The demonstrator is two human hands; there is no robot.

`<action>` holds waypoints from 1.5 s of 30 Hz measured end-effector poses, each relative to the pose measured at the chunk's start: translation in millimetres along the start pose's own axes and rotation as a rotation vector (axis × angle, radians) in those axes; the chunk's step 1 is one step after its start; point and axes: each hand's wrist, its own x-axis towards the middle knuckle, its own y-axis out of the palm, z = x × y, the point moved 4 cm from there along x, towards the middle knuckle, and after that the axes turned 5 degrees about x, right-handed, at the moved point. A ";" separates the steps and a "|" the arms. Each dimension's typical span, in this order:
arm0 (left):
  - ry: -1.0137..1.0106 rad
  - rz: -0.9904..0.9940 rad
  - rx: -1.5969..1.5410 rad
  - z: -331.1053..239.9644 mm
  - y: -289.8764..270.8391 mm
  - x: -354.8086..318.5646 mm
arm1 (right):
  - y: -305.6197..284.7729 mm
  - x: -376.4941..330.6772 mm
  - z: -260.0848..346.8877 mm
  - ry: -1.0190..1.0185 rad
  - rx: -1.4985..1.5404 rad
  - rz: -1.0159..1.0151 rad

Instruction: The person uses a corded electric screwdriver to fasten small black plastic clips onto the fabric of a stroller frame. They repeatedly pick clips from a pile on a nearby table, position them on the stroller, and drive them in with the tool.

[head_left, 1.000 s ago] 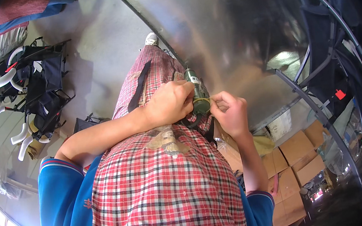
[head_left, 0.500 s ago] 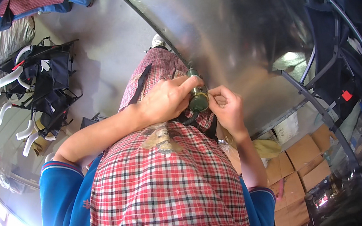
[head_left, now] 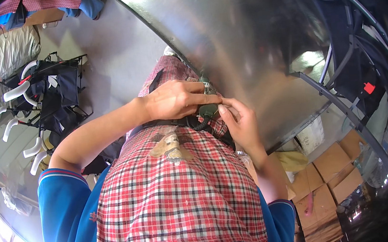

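Note:
My left hand [head_left: 172, 99] is wrapped over a dark green, cylinder-shaped electric screwdriver [head_left: 209, 111], held upright against the table's edge. A black coiled cord [head_left: 200, 126] leaves its near end. Thumb and fingers drawn together, my right hand [head_left: 243, 122] touches the screwdriver's right side and meets the left fingertips. Whatever lies in that pinch is too small or hidden to make out. Below both hands spreads my red checked apron [head_left: 179, 204].
A shiny metal table [head_left: 264, 65] with a dark edge lies ahead and right. Folded black frames with white curved handles [head_left: 18, 91] stand left. A black fabric frame [head_left: 339, 52] rests at the right, above cardboard boxes [head_left: 324, 173]. Another person's checked clothing [head_left: 46, 1] shows far left.
My left fingers have slid nearer along the screwdriver, covering more of it. My right fingers have come up against the left fingertips. The view has shifted slightly.

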 end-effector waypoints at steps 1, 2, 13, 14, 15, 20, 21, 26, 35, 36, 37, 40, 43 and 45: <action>0.004 -0.005 -0.006 -0.1 -0.1 0.8 | 3.6 -5.7 -4.1 0.067 0.096 -0.024; -0.016 0.007 0.000 -0.6 -1.4 1.5 | 5.6 -9.0 -7.8 0.133 0.192 -0.047; -0.059 0.074 -0.170 -0.9 -15.6 5.4 | 7.5 -13.4 -30.0 -0.005 0.211 -0.038; -0.053 0.086 -0.211 0.0 -15.4 4.5 | 8.0 -13.2 -30.3 -0.016 0.197 -0.019; -0.047 0.099 -0.252 1.9 -14.5 3.7 | 8.8 -12.8 -30.1 -0.024 0.210 -0.050; 0.104 0.093 -0.233 12.6 -13.0 15.1 | 9.0 -9.0 -22.8 0.063 0.208 -0.133; 0.103 0.099 -0.222 16.2 -11.1 17.1 | 12.2 -6.9 -22.5 0.040 0.217 -0.155; 0.163 0.080 -0.133 19.9 -12.3 27.6 | 20.5 4.2 -31.5 -0.017 0.307 -0.210; 0.117 0.067 -0.064 34.2 -11.8 31.6 | 16.9 14.4 -49.9 -0.118 0.546 -0.139; 0.114 0.063 -0.075 34.8 -12.4 33.2 | 15.2 17.6 -53.1 -0.138 0.551 -0.127; 0.110 0.058 -0.083 36.5 -13.4 34.7 | 15.1 21.0 -55.8 -0.161 0.555 -0.115; 0.089 0.071 -0.137 43.8 -14.9 38.1 | 19.6 28.2 -68.2 -0.188 0.618 -0.060; 0.037 0.101 -0.215 44.8 -16.9 41.5 | 18.8 34.8 -71.8 -0.206 0.640 -0.035; 0.001 0.118 -0.221 49.4 -15.3 38.5 | 17.7 35.3 -68.5 -0.197 0.673 -0.039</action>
